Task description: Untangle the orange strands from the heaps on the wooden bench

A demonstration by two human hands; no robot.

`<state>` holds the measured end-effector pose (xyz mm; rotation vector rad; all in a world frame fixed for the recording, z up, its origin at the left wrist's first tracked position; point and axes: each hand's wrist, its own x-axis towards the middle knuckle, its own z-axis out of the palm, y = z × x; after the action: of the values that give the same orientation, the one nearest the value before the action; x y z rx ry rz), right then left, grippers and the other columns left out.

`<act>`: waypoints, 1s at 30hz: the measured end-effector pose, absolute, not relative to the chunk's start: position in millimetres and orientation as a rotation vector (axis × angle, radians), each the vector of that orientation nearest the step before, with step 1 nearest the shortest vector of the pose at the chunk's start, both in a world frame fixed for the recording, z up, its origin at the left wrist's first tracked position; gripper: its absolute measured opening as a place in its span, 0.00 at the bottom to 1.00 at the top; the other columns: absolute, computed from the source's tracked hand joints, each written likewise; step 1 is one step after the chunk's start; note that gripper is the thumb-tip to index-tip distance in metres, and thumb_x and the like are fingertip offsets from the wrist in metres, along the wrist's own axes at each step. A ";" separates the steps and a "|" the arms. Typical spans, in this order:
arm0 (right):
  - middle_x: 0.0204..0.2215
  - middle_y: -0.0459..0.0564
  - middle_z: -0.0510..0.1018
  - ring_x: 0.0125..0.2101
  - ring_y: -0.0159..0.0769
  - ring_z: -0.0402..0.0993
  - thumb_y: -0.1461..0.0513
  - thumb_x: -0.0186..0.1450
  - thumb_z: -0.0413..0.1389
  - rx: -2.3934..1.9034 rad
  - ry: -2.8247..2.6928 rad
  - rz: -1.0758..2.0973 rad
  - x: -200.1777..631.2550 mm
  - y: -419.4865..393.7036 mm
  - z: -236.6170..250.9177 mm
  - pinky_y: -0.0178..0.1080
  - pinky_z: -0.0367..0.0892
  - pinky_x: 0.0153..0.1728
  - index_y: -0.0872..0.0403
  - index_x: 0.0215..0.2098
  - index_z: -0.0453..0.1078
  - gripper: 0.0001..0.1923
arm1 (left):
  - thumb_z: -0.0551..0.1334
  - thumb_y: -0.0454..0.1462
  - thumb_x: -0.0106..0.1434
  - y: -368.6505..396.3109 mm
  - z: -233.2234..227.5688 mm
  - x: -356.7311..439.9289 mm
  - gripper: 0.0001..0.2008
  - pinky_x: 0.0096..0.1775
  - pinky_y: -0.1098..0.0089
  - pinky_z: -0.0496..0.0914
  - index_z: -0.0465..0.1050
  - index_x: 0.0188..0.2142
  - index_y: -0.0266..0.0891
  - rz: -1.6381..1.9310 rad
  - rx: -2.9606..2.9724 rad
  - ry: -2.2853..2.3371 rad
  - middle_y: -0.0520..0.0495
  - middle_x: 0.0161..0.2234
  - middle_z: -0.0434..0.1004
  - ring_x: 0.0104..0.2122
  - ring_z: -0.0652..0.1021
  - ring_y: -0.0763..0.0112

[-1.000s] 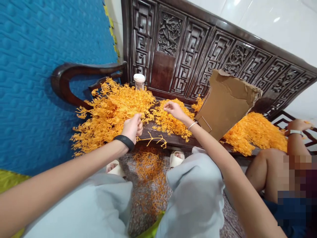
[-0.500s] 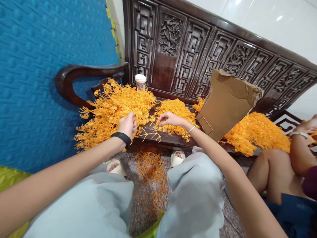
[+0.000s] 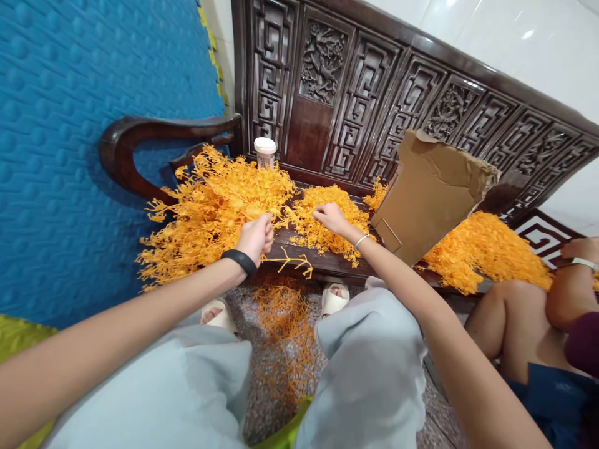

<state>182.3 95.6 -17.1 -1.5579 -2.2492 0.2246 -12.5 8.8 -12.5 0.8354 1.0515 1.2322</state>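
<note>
From the head view, your right hand (image 3: 331, 217) has gone from close beside your left fist, half a second ago, to over the middle pile of small orange pieces (image 3: 322, 242); your left hand (image 3: 256, 238) has shifted slightly towards the right, and the orange branching stem (image 3: 294, 259) has shifted with it; your left fingers are clenched around that stem, while your right fingertips are drawn together, and you cannot tell from here whether they pinch anything.

The stem juts out from below your left fist, thin and forked, its tips apparently bare, at the front edge of the dark wooden bench (image 3: 322, 264); the bushy orange heap (image 3: 215, 206) lies just left of that fist, with a white-lidded cup (image 3: 266, 154) behind it.

A strip of dark seat shows between your hands; the curved armrest (image 3: 120, 156) bounds the left, the carved backrest (image 3: 309, 134) the rear, and the leaning cardboard (image 3: 430, 199) the right.
</note>
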 end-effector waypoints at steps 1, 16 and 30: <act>0.15 0.44 0.63 0.19 0.27 0.57 0.62 0.59 0.46 -1.585 -2.236 0.205 184.3 99.1 -15.7 0.32 0.49 0.24 0.58 0.18 0.64 0.14 | 0.51 0.37 0.59 6.3 -12.4 -5.2 0.18 0.13 0.79 0.41 0.47 0.15 0.39 1.206 0.851 1.037 0.61 0.07 0.44 0.08 0.47 0.85; 0.40 0.59 0.74 0.41 0.43 0.70 0.62 0.66 0.38 -1.898 -2.250 -0.242 138.6 122.9 1.9 0.38 0.61 0.37 0.57 0.40 0.68 0.18 | 0.50 0.35 0.59 3.4 1.4 27.6 0.18 0.12 0.78 0.40 0.45 0.15 0.40 1.356 0.682 1.006 0.61 0.05 0.43 0.06 0.46 0.84; 0.39 0.61 0.74 0.41 0.45 0.71 0.62 0.66 0.38 -1.867 -2.142 -0.185 121.3 134.7 3.4 0.41 0.63 0.39 0.58 0.39 0.69 0.18 | 0.49 0.33 0.60 7.6 5.3 22.1 0.19 0.12 0.78 0.41 0.45 0.15 0.40 1.449 0.605 0.911 0.61 0.05 0.43 0.06 0.46 0.84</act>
<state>121.3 134.7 3.4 -1.8666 -2.1424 -0.1852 22.1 7.6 5.3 0.6050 0.9114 1.4493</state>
